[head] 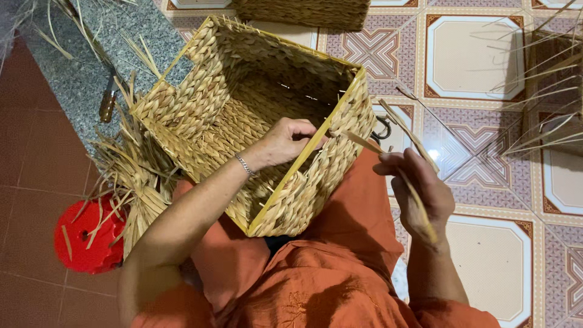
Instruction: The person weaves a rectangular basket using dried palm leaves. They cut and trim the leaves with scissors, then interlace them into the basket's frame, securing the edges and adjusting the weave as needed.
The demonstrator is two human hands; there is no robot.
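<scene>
the woven basket [243, 121] lies tipped on the person's orange-clad lap, its opening facing up and away. nearest, the right hand [419, 194] is closed around a flat dried straw strand [419, 203] that runs up from the palm to the basket's near rim. the left hand [285, 143] reaches over that rim, fingers curled and pinching at the yellow frame edge [303, 161], a thin bracelet [244, 164] at the wrist.

the strand looks dry and stiff; a sharp bend at the rim could crack or split it, and a slack pull may leave the weave loose at that corner. the basket rests only on the lap, so a hard tug could roll it off.

to the left, a loose straw bundle [133, 182] spills over a red plastic stool [88, 240] and could snag an elbow. a tool with a wooden handle [108, 103] lies on the granite step [79, 73]. further off, a second basket [303, 12] stands on the tiled floor [473, 61].
</scene>
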